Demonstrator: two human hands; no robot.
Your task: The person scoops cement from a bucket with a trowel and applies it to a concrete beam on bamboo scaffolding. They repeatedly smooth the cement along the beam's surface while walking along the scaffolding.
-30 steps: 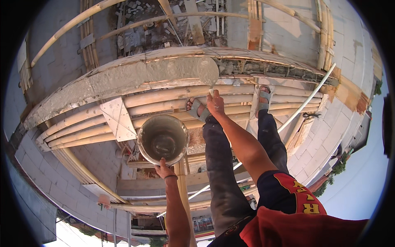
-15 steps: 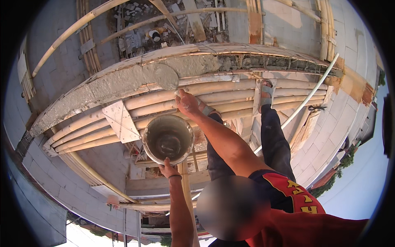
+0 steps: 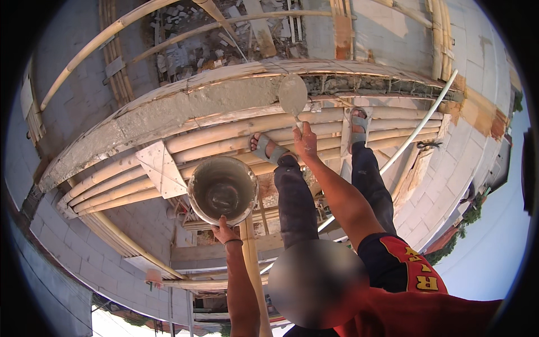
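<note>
A round grey bucket tilts with its mouth toward me, its inside smeared with wet cement and a little pooled at the bottom. My left hand grips its near rim. Farther off and to the right, my right hand is closed around the handle of a trowel. The trowel's rounded blade, grey like the cement, is over the long timber-edged beam form. Wet concrete fills the form to the left of the blade, with a rough, lower stretch to the right.
My sandalled feet stand on bundled bamboo poles beside the form. A pale pipe slants at the right. A square board lies over the poles. Rubble covers the ground far below, between grey block walls.
My right hand and the trowel have moved right along the form, leaving the concrete at the left. The bucket, in my left hand, has shifted slightly left.
</note>
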